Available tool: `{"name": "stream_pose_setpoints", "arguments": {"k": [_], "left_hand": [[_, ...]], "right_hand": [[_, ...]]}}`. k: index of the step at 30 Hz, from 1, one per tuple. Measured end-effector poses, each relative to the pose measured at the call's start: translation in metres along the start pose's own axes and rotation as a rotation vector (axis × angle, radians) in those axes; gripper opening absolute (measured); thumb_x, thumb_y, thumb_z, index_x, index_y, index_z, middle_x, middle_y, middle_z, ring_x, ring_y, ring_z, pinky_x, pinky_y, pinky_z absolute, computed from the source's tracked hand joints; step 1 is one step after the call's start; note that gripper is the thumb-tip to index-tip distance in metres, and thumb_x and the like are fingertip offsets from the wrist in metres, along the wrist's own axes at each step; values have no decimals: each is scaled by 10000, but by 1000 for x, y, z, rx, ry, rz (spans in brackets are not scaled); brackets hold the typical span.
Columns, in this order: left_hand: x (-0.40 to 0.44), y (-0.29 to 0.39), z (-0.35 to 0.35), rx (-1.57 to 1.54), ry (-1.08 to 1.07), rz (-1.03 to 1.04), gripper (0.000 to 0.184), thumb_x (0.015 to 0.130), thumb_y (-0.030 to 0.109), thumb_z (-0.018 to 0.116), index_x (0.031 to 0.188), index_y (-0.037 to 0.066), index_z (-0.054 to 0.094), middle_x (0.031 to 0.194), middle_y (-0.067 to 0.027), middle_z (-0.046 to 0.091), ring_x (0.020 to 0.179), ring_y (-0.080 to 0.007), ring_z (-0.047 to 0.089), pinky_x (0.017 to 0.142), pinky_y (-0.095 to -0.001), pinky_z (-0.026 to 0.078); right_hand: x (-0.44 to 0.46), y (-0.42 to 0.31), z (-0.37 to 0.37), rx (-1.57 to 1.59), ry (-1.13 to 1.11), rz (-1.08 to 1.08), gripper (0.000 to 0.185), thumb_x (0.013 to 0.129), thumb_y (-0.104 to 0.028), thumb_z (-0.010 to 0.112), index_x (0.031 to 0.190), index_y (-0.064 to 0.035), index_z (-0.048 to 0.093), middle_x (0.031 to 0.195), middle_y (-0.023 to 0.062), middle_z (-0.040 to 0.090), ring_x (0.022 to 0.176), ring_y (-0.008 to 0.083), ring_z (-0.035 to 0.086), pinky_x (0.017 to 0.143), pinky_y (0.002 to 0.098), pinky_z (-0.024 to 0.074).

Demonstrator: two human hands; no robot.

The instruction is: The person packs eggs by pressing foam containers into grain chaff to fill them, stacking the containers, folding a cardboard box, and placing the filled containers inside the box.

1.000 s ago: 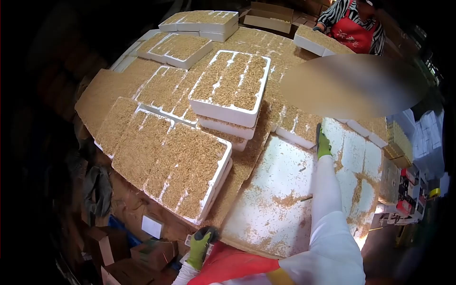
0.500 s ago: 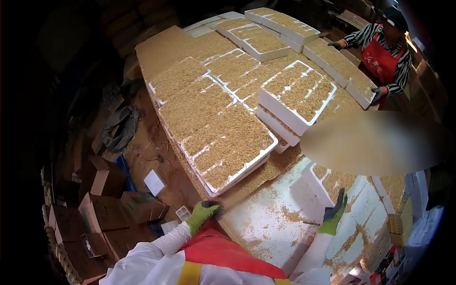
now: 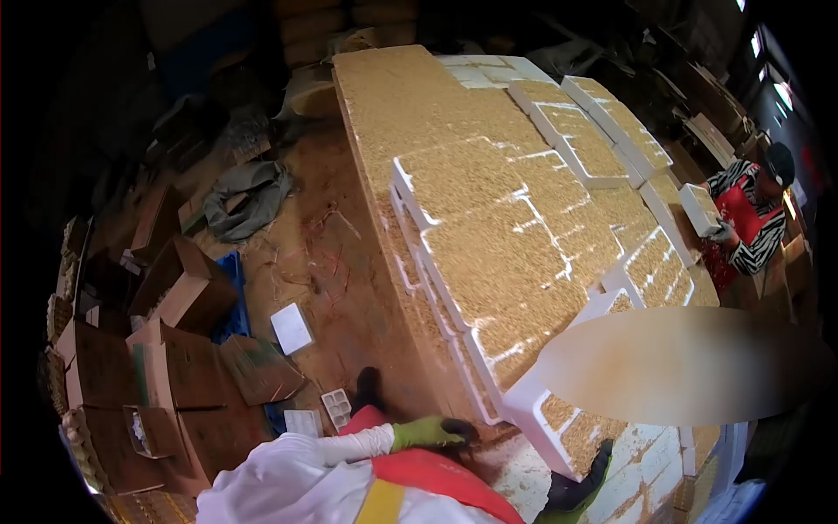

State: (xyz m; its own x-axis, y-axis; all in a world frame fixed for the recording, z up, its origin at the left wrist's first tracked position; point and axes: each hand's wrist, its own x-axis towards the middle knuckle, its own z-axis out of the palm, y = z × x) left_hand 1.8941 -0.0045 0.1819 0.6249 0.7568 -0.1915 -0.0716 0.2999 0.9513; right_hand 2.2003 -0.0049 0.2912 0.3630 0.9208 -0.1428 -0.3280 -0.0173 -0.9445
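My right hand (image 3: 578, 487), in a green and black glove, grips the lower end of a white foam box (image 3: 534, 425) filled with tan husk-like material. The box is tilted beside the stack, and a blurred oval hides its far part. My left hand (image 3: 443, 431), gloved the same way, hangs near the table's front corner, apart from that box. Its dark fingertips blend into the background, so their pose is unclear. Just ahead, filled foam boxes (image 3: 515, 271) stand stacked along the table edge, white ridges showing through the filling.
The large table (image 3: 393, 87) is strewn with tan material and carries more filled boxes (image 3: 580, 140). At the far right, a person in a red apron (image 3: 740, 210) holds a small foam box (image 3: 698, 210). Cardboard cartons (image 3: 196, 367) and a grey sack (image 3: 249, 201) lie on the left floor.
My view has swung left, shifting the table rightward. The box in my right hand has come nearer the stack. My left hand has moved off the table corner. The other person has lifted a small box.
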Motion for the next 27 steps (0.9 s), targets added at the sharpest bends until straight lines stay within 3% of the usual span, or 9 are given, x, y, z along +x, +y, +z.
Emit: {"name": "stream_pose_setpoints", "arguments": {"k": [5,7,9,11,17,19,21,23,27], "left_hand": [[-83,5,-122,207,279,-72,469,905,287,649,1286,29,562,1226,-136,629,1094,-228,600,951,-339,454],[-120,-9,-178,372,525,-124,523,855,352,690,1257,37,578,1214,-157,631,1056,-248,627,915,-344,477],[-156,-26,-231,174,702,-99,501,854,341,689,1240,37,589,1145,-141,660,1022,-236,639,896,-338,486],[-182,-28,-278,180,856,-151,471,862,321,682,1228,37,597,1106,-129,674,1001,-232,643,886,-335,491],[-168,-5,-392,-29,906,-62,322,902,217,652,1188,69,634,1050,-39,695,940,-161,631,803,-322,505],[-144,35,-426,-199,739,-18,305,931,112,609,1222,20,590,1150,-68,635,1029,-133,587,902,-268,472],[-119,62,-467,-178,639,27,322,933,158,614,1243,70,591,1046,20,651,854,-129,583,770,-269,485],[-84,54,-532,-182,512,232,331,935,165,612,1246,57,575,1069,-2,639,894,-132,572,796,-271,479],[-42,118,-714,162,545,-3,313,926,154,609,1213,30,592,1138,-53,639,1012,-159,594,866,-299,490]], "right_hand": [[16,33,91,-482,-43,-256,498,965,-282,528,1417,-95,435,1433,152,420,1302,308,428,1069,465,384],[35,37,90,-1365,-80,-681,515,946,-239,588,1402,-50,441,1422,168,425,1273,318,455,1048,447,409],[40,7,134,-979,480,-291,504,922,-183,641,1348,26,469,1388,188,456,1204,332,512,1010,427,444],[31,-35,183,-1521,746,-738,482,929,-216,644,1295,64,501,1358,189,482,1141,326,554,965,411,474],[16,19,474,-807,-15,-1024,508,961,-155,552,1400,38,384,1386,184,466,1251,292,481,1017,407,415],[21,76,558,-560,-358,-742,668,885,-246,630,1411,54,347,1347,189,480,1207,297,504,972,385,432],[38,128,644,-320,-641,-505,684,881,-228,637,1438,16,322,1347,173,483,1186,286,519,964,380,435],[68,181,714,-216,-745,-192,694,884,-256,651,1455,-43,319,1342,148,497,1179,264,522,950,370,443],[164,276,872,289,-580,603,542,917,-287,605,1381,-85,410,1264,124,548,1103,278,582,905,397,495]]}}
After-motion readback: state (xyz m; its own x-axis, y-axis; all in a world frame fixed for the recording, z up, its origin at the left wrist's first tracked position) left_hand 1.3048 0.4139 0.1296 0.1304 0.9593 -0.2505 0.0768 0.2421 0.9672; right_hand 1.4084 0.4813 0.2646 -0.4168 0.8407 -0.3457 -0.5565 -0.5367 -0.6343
